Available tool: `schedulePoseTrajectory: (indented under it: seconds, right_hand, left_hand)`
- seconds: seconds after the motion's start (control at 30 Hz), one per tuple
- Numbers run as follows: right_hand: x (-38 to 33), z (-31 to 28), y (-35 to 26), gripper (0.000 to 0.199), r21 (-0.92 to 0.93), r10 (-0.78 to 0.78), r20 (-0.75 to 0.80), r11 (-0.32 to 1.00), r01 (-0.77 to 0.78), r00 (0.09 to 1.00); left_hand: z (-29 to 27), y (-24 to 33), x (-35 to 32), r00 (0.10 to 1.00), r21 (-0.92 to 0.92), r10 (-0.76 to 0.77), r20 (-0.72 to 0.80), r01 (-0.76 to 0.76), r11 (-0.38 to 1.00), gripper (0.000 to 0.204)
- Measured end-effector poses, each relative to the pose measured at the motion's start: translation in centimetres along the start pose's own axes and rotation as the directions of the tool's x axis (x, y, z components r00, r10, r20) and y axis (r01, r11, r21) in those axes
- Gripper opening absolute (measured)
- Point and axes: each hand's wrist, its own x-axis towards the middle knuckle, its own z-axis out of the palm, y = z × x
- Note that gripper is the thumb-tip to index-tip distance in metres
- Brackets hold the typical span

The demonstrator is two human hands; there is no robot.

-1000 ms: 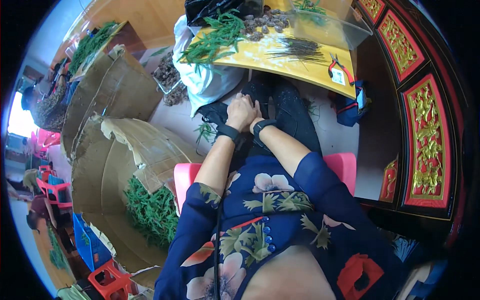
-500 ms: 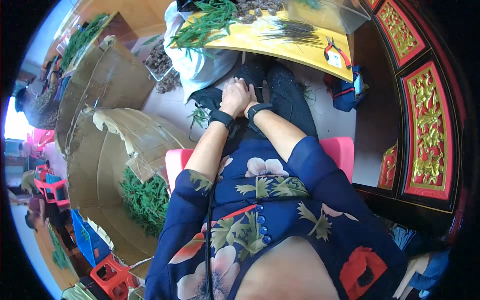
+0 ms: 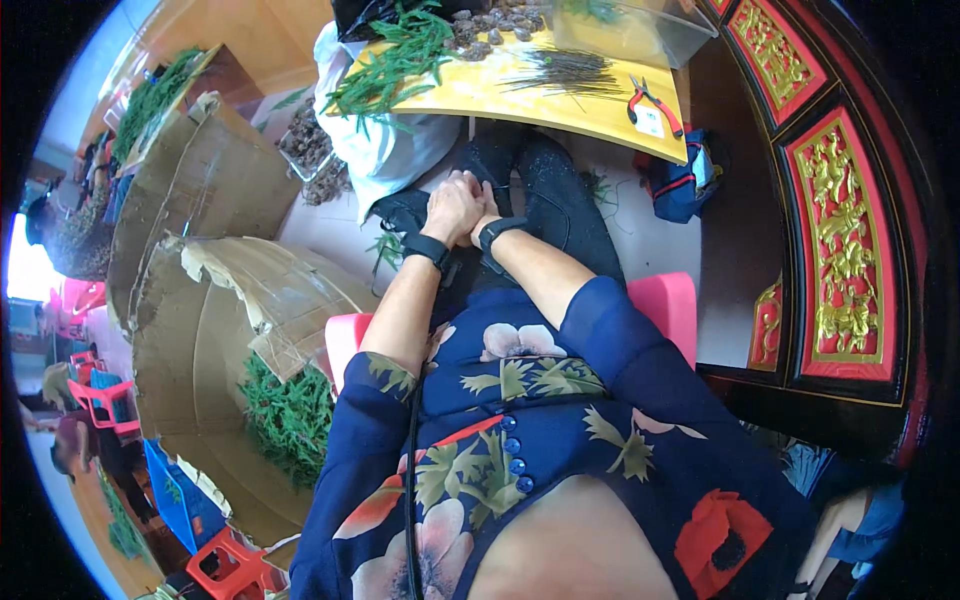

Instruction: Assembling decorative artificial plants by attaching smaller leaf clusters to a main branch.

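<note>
My left hand [image 3: 453,210] and my right hand [image 3: 486,206] are clasped together over my lap, fingers folded against each other. No object shows between them, though the palms are hidden. Each wrist has a black band. Ahead of them stands a yellow table [image 3: 470,98]. Green leafy sprigs [image 3: 395,68] lie on its left part, with small brown cone-like pieces [image 3: 490,28] behind. A loose bundle of thin dark wires or stems [image 3: 570,72] rests in the middle. Red-handled pliers [image 3: 646,92] lie near the right corner, partly over a white label.
A large torn cardboard box [image 3: 190,350] at my left holds green sprigs [image 3: 285,415]. A white sack [image 3: 385,155] sits under the table's left side. At right are a dark blue bag [image 3: 685,190] and a carved red-and-gold panel [image 3: 845,245]. Other people are at far left.
The whole view has shifted slightly, so the table and surroundings sit a little further left. My hands stay clasped in the same place on my lap.
</note>
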Motion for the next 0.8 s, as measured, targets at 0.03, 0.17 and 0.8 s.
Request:
schedulePoseTrajectory:
  seconds: [0.03,0.17,0.8]
  right_hand:
    - [-0.2,0.1,-0.3,0.070,-0.075,0.034,-0.037,0.997,-0.037,0.999]
    - [-0.5,-0.6,-0.1,0.075,-0.172,0.081,-0.039,0.981,-0.086,0.996]
    - [-2.1,-3.4,-1.5,0.088,0.033,0.094,-0.112,0.995,-0.090,0.989]
  left_hand:
    - [0.0,-0.1,0.1,0.998,0.037,0.010,0.054,-0.012,0.999,0.020]
    - [0.2,0.5,-0.4,1.000,-0.011,-0.007,-0.023,0.007,1.000,0.021]
    - [1.2,-0.1,-0.4,0.990,0.042,-0.062,-0.128,0.068,0.997,0.032]
